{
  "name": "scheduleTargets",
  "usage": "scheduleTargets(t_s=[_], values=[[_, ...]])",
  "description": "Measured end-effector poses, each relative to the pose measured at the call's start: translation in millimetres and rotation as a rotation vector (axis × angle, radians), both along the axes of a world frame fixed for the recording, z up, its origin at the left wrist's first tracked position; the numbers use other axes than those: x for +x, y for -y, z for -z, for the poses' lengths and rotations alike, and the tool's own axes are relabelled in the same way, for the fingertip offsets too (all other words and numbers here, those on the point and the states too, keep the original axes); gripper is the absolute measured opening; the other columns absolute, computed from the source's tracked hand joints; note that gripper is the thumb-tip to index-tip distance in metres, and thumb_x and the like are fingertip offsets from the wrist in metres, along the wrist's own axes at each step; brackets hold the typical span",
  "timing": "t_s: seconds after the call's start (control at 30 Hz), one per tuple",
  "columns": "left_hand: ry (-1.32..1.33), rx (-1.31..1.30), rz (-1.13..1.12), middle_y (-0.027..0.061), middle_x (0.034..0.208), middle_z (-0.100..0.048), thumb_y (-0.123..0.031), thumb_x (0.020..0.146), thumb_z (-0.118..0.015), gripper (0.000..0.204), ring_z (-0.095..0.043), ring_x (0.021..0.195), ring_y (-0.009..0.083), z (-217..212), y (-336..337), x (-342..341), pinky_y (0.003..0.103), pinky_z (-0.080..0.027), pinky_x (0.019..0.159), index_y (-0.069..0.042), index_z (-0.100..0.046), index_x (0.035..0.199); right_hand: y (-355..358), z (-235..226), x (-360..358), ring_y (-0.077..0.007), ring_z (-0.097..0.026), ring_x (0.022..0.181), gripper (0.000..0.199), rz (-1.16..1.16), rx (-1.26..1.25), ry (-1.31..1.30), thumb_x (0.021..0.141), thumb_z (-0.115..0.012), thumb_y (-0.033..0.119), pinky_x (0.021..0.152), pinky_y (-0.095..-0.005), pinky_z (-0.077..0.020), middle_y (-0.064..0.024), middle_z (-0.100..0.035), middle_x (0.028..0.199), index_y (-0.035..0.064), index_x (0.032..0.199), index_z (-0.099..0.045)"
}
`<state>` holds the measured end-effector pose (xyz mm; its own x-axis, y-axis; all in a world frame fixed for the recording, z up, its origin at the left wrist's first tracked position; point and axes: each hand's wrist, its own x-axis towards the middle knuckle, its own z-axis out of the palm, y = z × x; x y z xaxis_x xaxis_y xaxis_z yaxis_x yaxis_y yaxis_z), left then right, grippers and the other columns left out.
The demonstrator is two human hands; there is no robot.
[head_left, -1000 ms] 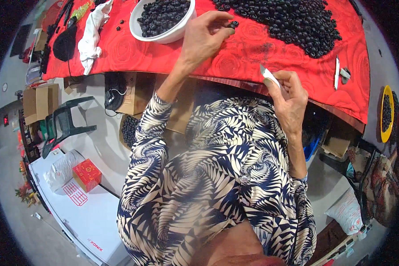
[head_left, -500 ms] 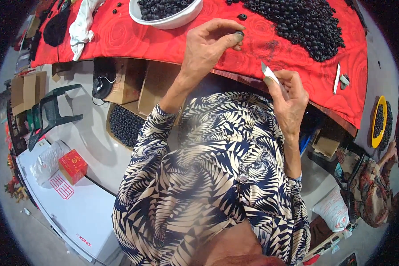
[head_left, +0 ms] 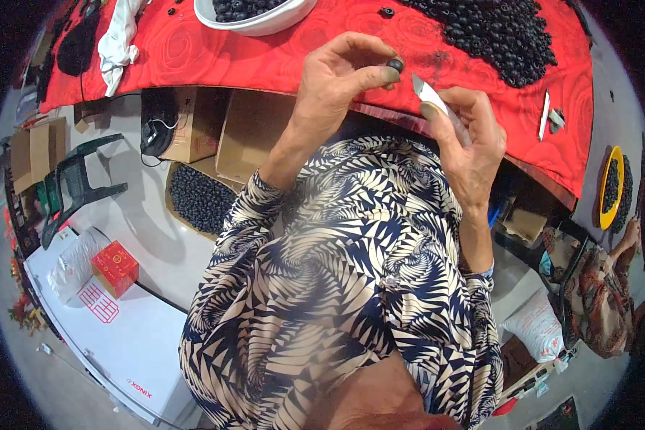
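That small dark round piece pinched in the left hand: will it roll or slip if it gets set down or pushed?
The small dark round piece looks rounded and smooth, so it would probably roll on the red cloth. It sits between just the fingertips of the left hand, so it seems light. It looks rigid rather than soft.

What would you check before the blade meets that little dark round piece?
1. Small dark round piece pinched between the left hand fingers: ok.
2. Small knife held in the right hand, blade tip aimed at the piece: ok.
3. Blade apart from the piece, not touching: ok.
4. Left fingertips out of the blade's line: cannot tell, thumb lies close.
5. Work held over the red cloth edge: ok.
6. White bowl within reach, rim partly cut off: ok.
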<state>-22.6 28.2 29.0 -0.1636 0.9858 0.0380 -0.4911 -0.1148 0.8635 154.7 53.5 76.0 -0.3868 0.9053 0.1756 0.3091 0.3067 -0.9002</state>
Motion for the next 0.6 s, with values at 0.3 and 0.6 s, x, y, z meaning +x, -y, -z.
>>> scheduleTargets(t_s=[0.3, 0.6], values=[[0.367, -0.052, 0.127, 0.0108, 0.1, -0.059, 0.002, 0.078, -0.059, 0.024, -0.056, 0.087, 0.0144, 8, 6, 7, 0.027, -0.046, 0.079, 0.0, -0.058, 0.102, 1, 4, -2, -0.0156, -0.062, 0.062, 0.021, -0.012, 0.039, -0.008, 0.074, -0.069, 0.009, 0.054, -0.0279, -0.0487, -0.0102, -0.063, 0.072, 0.0008, 0.086, -0.054], [0.424, -0.049, 0.195, 0.012, 0.101, -0.059, -0.001, 0.08, -0.058, 0.022, -0.056, 0.09, 0.0166, 12, 7, 7, 0.029, -0.046, 0.081, 0.0, -0.058, 0.102, 1, 7, -2, -0.0199, -0.063, 0.061, 0.021, -0.026, 0.059, -0.012, 0.074, -0.07, 0.011, 0.053, -0.0297, -0.0484, -0.0111, -0.062, 0.071, 0.0012, 0.085, -0.054]])
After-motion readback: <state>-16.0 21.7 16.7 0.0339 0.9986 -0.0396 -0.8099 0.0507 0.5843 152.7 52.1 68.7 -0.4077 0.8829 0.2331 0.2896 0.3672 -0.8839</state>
